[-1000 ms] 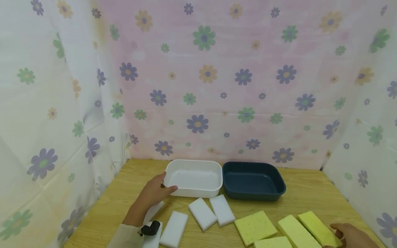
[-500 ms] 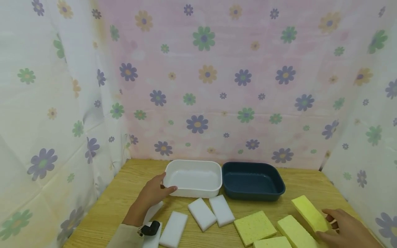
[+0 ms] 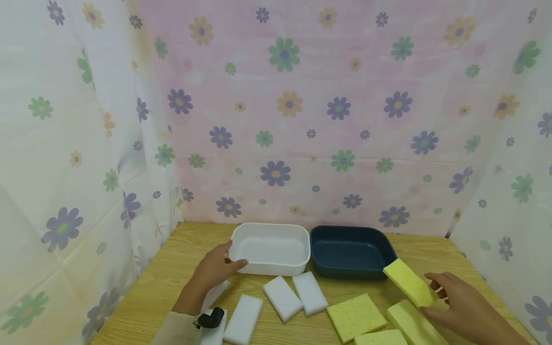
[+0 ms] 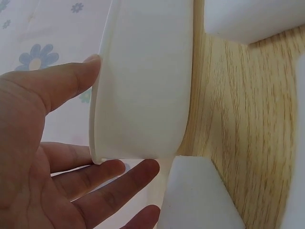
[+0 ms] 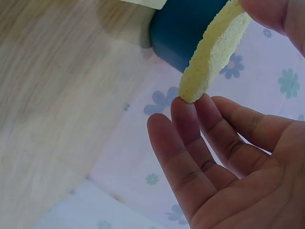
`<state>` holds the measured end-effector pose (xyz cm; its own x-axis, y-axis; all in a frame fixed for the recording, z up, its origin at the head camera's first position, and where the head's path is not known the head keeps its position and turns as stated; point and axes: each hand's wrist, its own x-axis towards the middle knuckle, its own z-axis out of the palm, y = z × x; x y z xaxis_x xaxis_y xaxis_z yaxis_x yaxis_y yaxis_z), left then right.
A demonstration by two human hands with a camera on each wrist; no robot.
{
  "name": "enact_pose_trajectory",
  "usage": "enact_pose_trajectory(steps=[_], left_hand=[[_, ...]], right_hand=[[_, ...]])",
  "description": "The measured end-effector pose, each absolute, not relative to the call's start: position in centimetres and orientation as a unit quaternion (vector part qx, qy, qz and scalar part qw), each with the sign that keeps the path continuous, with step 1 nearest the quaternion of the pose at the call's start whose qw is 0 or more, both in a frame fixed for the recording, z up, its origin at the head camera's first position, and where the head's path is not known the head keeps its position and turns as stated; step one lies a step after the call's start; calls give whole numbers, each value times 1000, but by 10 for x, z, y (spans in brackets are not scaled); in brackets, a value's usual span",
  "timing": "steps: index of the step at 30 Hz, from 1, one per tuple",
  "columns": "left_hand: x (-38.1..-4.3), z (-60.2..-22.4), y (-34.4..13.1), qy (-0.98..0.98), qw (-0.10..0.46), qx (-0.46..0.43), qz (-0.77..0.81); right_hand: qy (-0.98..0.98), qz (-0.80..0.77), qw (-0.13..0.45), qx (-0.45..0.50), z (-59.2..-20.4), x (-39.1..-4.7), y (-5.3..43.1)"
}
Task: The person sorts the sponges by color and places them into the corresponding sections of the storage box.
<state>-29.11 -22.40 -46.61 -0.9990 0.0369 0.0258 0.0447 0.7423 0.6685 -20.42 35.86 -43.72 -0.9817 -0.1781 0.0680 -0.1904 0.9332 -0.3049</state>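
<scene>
My left hand [image 3: 213, 268] rests at the left end of the white tray [image 3: 276, 269]. In the left wrist view its thumb touches the rim, and its spread, fairly straight fingers lie along the end wall. My right hand [image 3: 467, 304] pinches a yellow sponge [image 3: 407, 281] between thumb and fingertips. That sponge is raised and tilted, its far end by the near right corner of the dark blue tray [image 3: 353, 275]. In the right wrist view the sponge [image 5: 207, 64] is edge-on, with part of the blue tray [image 5: 171, 36] behind it. Both trays stand side by side, with nothing inside.
Several white sponges [image 3: 282, 298] lie on the wooden table [image 3: 155, 292] before the white tray, one partly behind my left wrist. More yellow sponges [image 3: 357, 317] lie at the near right, beneath my right hand. Flowered cloth [image 3: 276, 120] encloses the back and sides.
My right hand has lifted the yellow sponge from the table at the right and carried it left and forward to the blue tray's corner. The left hand has stayed on the white tray.
</scene>
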Motion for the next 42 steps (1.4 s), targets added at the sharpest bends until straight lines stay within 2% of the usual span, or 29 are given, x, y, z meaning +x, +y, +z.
enact_pose_trajectory(steps=[8,33,42], left_hand=[[-291,-466,-225,-936,7,-22,-351],[-290,-468,-225,-931,11,-21,-364],[-289,-468,-225,-932,10,-22,-362]], right_hand=[[-972,163,96,141,-435,-208,343],[-947,206,133,208,-422,-240,281],[-923,275,145,228,-427,-255,260]])
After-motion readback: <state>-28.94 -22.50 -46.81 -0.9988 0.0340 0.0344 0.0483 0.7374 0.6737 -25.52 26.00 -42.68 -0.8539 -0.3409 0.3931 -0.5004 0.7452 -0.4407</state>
